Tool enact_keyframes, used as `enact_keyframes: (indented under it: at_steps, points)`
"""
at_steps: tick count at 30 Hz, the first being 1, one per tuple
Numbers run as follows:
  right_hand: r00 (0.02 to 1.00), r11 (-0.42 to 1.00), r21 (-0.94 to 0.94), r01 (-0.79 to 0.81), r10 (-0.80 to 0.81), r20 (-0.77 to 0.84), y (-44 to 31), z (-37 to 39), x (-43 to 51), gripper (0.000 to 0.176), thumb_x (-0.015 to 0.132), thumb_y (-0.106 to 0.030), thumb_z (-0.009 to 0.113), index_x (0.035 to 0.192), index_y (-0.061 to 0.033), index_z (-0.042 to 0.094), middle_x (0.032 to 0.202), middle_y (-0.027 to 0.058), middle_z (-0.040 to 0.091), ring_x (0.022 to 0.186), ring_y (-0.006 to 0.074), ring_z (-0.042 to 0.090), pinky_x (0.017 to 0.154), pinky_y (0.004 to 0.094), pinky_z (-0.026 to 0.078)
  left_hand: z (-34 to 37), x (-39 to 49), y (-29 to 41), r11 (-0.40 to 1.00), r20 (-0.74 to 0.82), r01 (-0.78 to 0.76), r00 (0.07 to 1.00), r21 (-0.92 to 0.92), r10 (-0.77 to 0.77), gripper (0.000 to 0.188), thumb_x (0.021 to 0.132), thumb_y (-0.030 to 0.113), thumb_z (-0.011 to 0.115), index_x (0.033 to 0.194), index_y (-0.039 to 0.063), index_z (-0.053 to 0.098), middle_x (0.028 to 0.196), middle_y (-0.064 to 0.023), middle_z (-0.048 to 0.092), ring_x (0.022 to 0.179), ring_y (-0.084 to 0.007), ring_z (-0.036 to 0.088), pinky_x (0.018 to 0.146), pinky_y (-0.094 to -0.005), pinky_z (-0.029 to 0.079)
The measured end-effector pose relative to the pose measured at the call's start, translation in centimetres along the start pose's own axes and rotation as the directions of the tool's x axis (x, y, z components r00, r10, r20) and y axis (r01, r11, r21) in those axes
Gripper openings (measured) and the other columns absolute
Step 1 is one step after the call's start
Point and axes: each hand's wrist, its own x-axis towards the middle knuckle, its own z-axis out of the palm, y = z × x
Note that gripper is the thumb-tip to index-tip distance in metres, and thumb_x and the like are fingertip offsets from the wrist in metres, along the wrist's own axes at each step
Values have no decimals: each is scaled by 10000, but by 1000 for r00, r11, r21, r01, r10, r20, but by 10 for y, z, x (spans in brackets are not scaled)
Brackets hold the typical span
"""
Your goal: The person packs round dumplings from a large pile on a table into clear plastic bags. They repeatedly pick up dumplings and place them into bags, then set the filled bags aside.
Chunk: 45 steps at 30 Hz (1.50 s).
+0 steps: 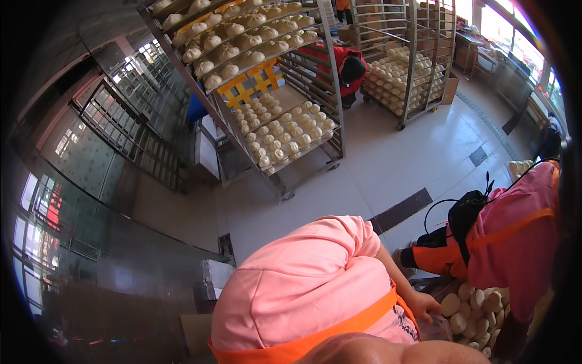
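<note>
At the lower right, my left hand (pixel 425 307) reaches down from a pink sleeve, its fingers curled on a clear plastic bag (pixel 436 328). Beside the bag lies a heap of pale, flattish round buns (pixel 475 311). My right hand is out of view. Bare skin, blurred and close to the camera, fills part of the bottom edge; which body part it is cannot be told. My pink shirt and an orange apron strap cover the lower middle.
A co-worker in pink and orange (pixel 514 241) leans over the heap from the right. A wheeled metal rack (pixel 338 91) holds trays of pleated buns (pixel 293 132). Behind it crouches a person in red (pixel 334 63), near another loaded rack (pixel 411 68). Glass panels (pixel 91 182) stand left.
</note>
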Motion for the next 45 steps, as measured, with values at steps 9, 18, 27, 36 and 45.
enact_keyframes:
  at_steps: [9,18,27,36,45]
  points:
    - [999,999,-12,-35,35,-13,9,-7,-7,833,766,-367,727,1414,-9,345,1451,228,350,1346,347,333,1122,407,273,4,-2,-2,1000,-16,-19,1000,-4,19,454,804,254,645,1182,28,536,882,-144,630,826,-277,617,722,-378,493]
    - [997,997,-42,-68,67,-41,27,-21,-12,844,752,-374,733,1413,-17,349,1450,230,349,1344,357,333,1120,411,276,6,-3,-4,1000,-57,-4,998,17,4,443,780,263,674,1149,47,554,824,-121,625,763,-262,618,671,-376,490]
    - [988,984,-134,-118,102,-119,51,-54,-30,855,739,-381,739,1413,-25,352,1449,231,349,1341,367,332,1119,416,280,16,-2,6,998,-68,43,997,-36,-45,396,789,276,666,1114,69,575,829,-125,641,789,-281,635,700,-391,496]
    - [945,937,-238,-255,189,-269,95,-93,-67,866,726,-388,746,1412,-33,356,1447,233,348,1339,376,331,1117,420,283,15,0,7,999,-51,-38,998,-22,37,385,812,284,653,1116,61,577,896,-145,652,838,-295,640,739,-393,502]
    - [670,861,-292,-417,74,-739,109,-99,-133,787,744,-318,738,1391,-43,384,1408,222,394,1307,372,367,1092,416,315,-8,1,30,883,35,240,968,-404,-247,273,962,207,536,1179,43,550,843,6,554,738,-66,508,659,-218,427]
